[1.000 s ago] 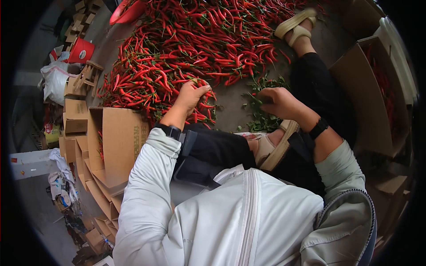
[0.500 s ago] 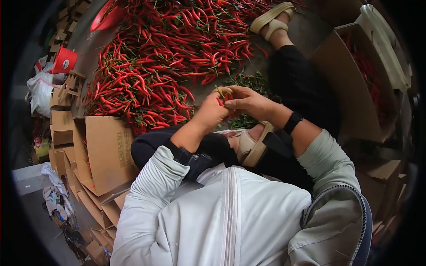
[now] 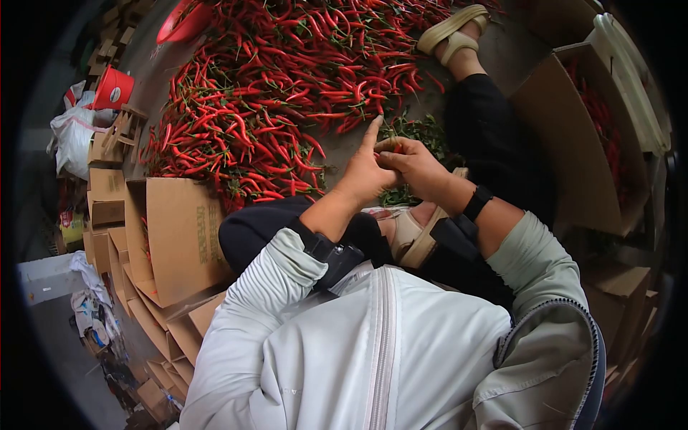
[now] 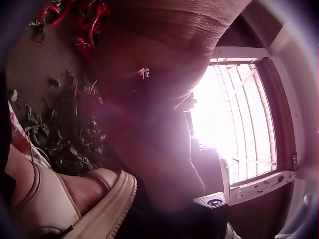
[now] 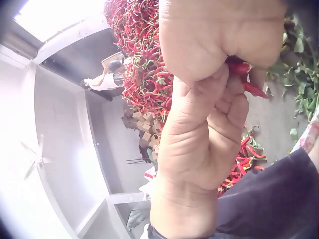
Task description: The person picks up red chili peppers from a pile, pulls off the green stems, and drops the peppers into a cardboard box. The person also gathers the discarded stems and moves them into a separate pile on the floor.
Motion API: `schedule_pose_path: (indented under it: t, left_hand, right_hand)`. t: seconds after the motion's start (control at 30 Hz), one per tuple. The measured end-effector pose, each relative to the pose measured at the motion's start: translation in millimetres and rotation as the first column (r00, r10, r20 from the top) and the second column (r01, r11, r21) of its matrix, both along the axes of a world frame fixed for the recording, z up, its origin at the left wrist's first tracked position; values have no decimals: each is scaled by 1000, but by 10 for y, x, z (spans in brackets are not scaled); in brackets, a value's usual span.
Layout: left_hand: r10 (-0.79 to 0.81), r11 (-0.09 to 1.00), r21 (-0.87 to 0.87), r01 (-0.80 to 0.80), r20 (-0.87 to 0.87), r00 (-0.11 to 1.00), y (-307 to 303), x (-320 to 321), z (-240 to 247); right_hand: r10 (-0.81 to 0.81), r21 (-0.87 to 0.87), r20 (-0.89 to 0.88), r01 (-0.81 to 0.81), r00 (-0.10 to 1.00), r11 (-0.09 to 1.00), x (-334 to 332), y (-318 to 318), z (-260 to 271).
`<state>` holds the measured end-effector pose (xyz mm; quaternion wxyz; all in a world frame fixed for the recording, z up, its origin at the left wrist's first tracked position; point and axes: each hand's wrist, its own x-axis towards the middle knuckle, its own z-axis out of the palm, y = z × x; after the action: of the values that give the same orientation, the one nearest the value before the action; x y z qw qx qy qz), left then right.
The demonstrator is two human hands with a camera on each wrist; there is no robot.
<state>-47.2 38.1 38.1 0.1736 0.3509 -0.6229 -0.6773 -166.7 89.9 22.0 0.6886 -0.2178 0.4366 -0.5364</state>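
Observation:
Both hands meet over the floor in front of the lap. My left hand (image 3: 365, 175) curls its lower fingers around red chili peppers (image 5: 255, 90), while its index finger points straight out toward the pile. From the other side, the right hand (image 3: 423, 170) bends its fingers and thumb onto the same chilies, touching the left hand. Much of the chilies is hidden between the palms. Just beyond lies a wide heap of red chilies (image 3: 287, 93) with green stems. Below the hands is a patch of loose green leaves (image 3: 426, 132).
At the left stands an open cardboard box (image 3: 186, 236), with more cartons behind it. A box (image 3: 573, 136) holding chilies is at the right. A red bucket (image 3: 115, 87), a small wooden stool (image 3: 125, 132) and a white sack (image 3: 73, 143) sit farther left. Sandalled feet flank the leaves.
The left hand moved right from the heap and the right hand came up from the leaves, so the two met. Since then the left index finger has straightened outward.

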Motion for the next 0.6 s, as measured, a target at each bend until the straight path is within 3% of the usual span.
schedule_pose_path:
  t: [0.03, 0.1, 0.23, 0.33, 0.4, 0.43, 0.47, 0.5, 0.53, 0.6]
  left_hand:
    - [4, 1000, 2, -4, 0, 1000, 7, 14, -4]
    - [139, 920, 376, -106, -60, 988, 20, 26, 42]
    - [172, 901, 417, -118, -95, 980, 20, 62, -22]
    - [162, 936, 332, -114, -119, 980, 50, 49, -67]
    - [158, 980, 133, -149, -63, 985, 64, 36, -84]
    - [159, 980, 134, -149, -64, 985, 60, 41, -90]
    - [125, 990, -78, -120, 60, 990, 53, 52, -94]
    - [115, 958, -281, -59, 187, 976, 47, 61, -97]
    - [115, 958, -280, -60, 187, 976, 41, 65, -102]
    - [156, 810, -585, 26, 257, 954, 25, 68, -92]
  right_hand:
    - [-24, -16, -34, 24, 999, 1000, -12, -2, -13]
    - [-8, 4, -12, 8, 1000, 1000, -30, 2, 41]
    - [82, 10, 0, -82, 997, 997, -51, -27, 8]
    - [106, 0, -24, -106, 994, 994, -45, -25, -10]
    - [86, 10, -5, -86, 996, 996, -28, -17, 16]
    - [65, 19, 13, -65, 998, 998, -23, -13, 25]
    - [65, 20, 13, -65, 998, 998, -21, -10, 12]
    - [45, 21, 29, -46, 999, 999, -19, -7, -15]
    - [25, 23, 45, -26, 999, 999, -17, -4, -37]
    - [-16, 38, 17, 16, 1000, 999, -10, 8, -59]
